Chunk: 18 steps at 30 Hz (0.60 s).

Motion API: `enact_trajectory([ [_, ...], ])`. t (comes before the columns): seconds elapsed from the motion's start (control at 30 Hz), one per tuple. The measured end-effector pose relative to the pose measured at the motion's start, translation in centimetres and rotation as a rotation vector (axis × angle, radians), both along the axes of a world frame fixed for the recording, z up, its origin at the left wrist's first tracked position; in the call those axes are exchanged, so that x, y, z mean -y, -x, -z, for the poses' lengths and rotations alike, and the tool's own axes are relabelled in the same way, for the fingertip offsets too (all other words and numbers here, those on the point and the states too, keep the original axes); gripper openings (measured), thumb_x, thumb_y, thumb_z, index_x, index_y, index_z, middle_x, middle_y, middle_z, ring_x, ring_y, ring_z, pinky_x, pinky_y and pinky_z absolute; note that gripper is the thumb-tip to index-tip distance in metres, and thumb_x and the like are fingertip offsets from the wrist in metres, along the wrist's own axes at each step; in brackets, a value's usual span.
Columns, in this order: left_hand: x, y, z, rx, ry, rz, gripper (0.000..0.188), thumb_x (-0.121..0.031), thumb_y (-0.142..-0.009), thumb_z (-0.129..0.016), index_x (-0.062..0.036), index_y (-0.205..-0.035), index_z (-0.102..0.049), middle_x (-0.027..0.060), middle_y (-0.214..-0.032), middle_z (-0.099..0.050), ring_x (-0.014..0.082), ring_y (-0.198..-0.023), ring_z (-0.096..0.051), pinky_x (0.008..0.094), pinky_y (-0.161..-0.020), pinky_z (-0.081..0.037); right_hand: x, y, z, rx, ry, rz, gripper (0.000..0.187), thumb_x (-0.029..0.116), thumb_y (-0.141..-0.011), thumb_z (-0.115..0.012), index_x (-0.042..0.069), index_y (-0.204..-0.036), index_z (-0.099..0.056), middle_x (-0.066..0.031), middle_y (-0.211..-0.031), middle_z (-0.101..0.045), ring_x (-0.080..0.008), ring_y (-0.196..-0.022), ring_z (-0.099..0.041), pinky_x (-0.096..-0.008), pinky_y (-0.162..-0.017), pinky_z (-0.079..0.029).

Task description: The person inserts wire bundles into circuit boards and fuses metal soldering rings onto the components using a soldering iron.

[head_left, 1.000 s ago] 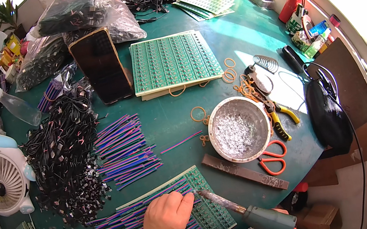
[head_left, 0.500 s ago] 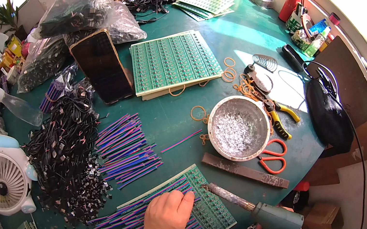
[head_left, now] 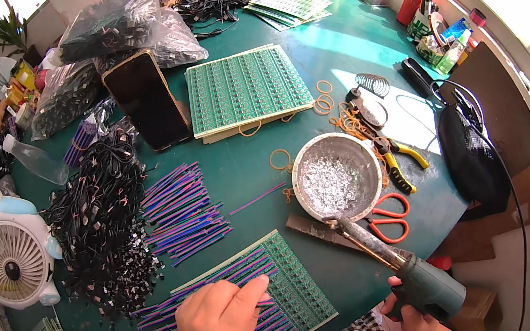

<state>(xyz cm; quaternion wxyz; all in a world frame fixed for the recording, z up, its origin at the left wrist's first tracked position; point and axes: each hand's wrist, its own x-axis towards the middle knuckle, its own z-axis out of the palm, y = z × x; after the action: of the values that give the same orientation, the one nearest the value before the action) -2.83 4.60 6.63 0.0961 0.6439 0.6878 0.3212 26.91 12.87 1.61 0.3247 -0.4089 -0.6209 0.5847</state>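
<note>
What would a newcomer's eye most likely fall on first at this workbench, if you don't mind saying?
Probably the right hand at the lower right, holding a soldering iron whose tip reaches the rim of the round metal dish of silvery solder at the centre. The left hand presses purple wires onto a green circuit board at the near edge. A big heap of black cables lies to the left.

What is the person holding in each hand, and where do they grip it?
The right hand grips a soldering iron by its green handle. The left hand holds nothing; it presses flat on wires on the green circuit board.
</note>
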Motion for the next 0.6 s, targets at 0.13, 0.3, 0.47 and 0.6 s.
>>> enact_trajectory([
  [0.13,-0.7,-1.1,2.7,-0.132,0.020,-0.026,0.028,-0.015,-0.082,-0.068,-0.0092,-0.108,-0.057,0.0044,-0.081,-0.057,0.0227,-0.070,-0.058,0.0342,-0.055,-0.047,1.2,-0.7,1.4,0.038,-0.144,-0.152,0.034,0.008,-0.085,-0.066,-0.001,-0.116,-0.058,-0.0163,-0.109,-0.061,-0.0283,-0.098,-0.060,-0.0366,-0.082,-0.047],
  [0.3,-0.6,-1.1,4.5,-0.020,0.075,0.003,0.024,-0.005,-0.076,-0.069,-0.0067,-0.098,-0.059,0.0091,-0.087,-0.058,0.0285,-0.072,-0.057,0.0386,-0.062,-0.045,1.3,-1.7,3.6,-0.004,-0.265,-0.266,0.037,0.009,-0.086,-0.066,-0.001,-0.120,-0.055,-0.0165,-0.113,-0.060,-0.0285,-0.099,-0.060,-0.0360,-0.085,-0.046],
  [0.47,-0.7,-1.4,5.2,-0.165,-0.014,0.023,0.023,-0.003,-0.073,-0.070,-0.0061,-0.094,-0.062,0.0065,-0.087,-0.056,0.0246,-0.073,-0.057,0.0370,-0.063,-0.045,2.4,-3.2,3.8,0.475,-0.451,-0.298,0.051,0.004,-0.083,-0.069,-0.003,-0.127,-0.045,-0.0160,-0.113,-0.059,-0.0256,-0.101,-0.059,-0.0357,-0.086,-0.047],
  [0.6,-0.3,-1.7,6.2,-0.126,0.048,-0.001,0.021,-0.004,-0.073,-0.071,-0.0069,-0.093,-0.066,0.0058,-0.087,-0.055,0.0234,-0.073,-0.057,0.0365,-0.063,-0.044,2.2,-2.2,3.2,0.150,-0.164,-0.240,0.053,0.004,-0.082,-0.070,-0.003,-0.128,-0.044,-0.0161,-0.114,-0.059,-0.0256,-0.102,-0.059,-0.0364,-0.087,-0.047],
])
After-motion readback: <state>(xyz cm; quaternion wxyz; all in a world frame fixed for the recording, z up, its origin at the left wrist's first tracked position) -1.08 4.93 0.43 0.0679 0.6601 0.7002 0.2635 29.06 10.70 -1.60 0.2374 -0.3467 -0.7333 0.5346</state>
